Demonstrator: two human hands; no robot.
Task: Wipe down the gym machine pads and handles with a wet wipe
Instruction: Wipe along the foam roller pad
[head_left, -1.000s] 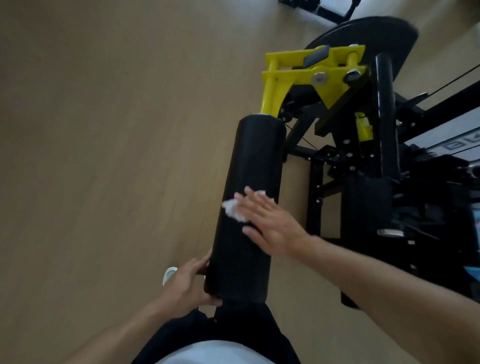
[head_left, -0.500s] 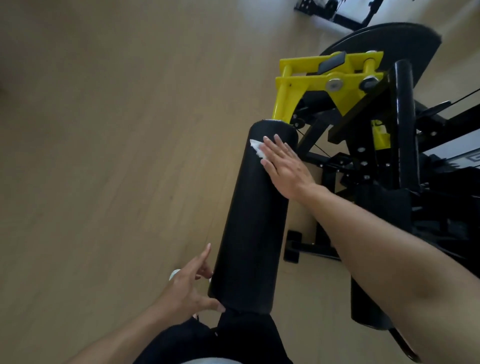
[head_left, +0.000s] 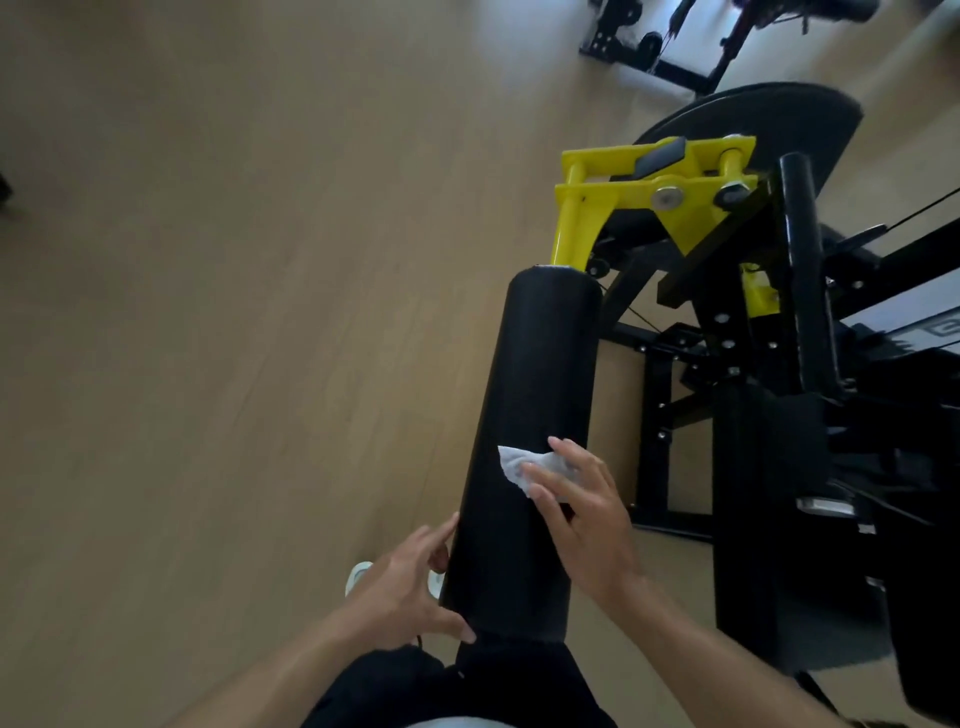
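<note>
A long black roller pad (head_left: 540, 364) of the gym machine runs from the yellow bracket (head_left: 644, 197) toward me. My right hand (head_left: 582, 514) lies flat on the near half of the pad, its straight fingers pressing a white wet wipe (head_left: 519, 465) against the surface. My left hand (head_left: 405, 592) steadies the pad's near end from the left, thumb under the end and fingers resting against its side.
The black machine frame (head_left: 769, 467) with an upright black bar (head_left: 805, 270) and a round dark plate (head_left: 753, 114) stands to the right. Another machine's base (head_left: 654, 52) sits at the top. Wood floor (head_left: 234, 312) lies to the left. White shoe tips (head_left: 358, 574) show below my left hand.
My right hand has slid the wipe from the far end of the pad, near the yellow bracket, back down to the near half. My left hand has closed in against the pad's end.
</note>
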